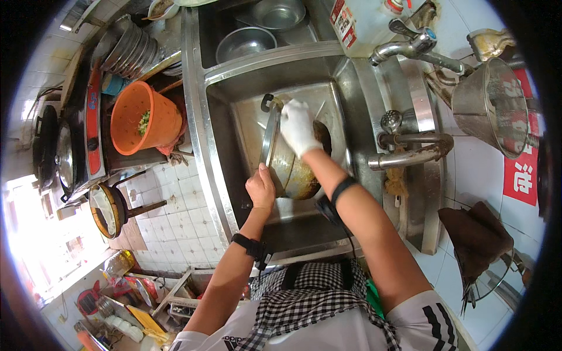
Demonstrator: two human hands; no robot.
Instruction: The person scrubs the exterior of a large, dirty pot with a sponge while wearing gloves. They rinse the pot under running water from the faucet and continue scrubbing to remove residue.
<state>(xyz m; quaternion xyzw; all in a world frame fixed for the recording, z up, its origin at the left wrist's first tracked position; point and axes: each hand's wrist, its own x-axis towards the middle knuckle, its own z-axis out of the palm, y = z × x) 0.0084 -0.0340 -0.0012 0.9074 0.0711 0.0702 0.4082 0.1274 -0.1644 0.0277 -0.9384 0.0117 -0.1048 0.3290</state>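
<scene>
A metal pot with yellow-brown stains on its outside lies tilted in the stainless steel sink. A black handle sticks out at its far end. My bare left hand grips the near end of its rim, thumb on top. In a white glove, my right hand rests bent against the pot's upper side. Its fingers are turned away, so I cannot tell whether it holds something. Beyond the right hand, a dark rounded part is partly covered by the hand and forearm.
Metal bowls sit in the far basin. A faucet and a plastic jug stand at the far right, near a mesh strainer. To the left are an orange bucket with green scraps and stacked metal dishes.
</scene>
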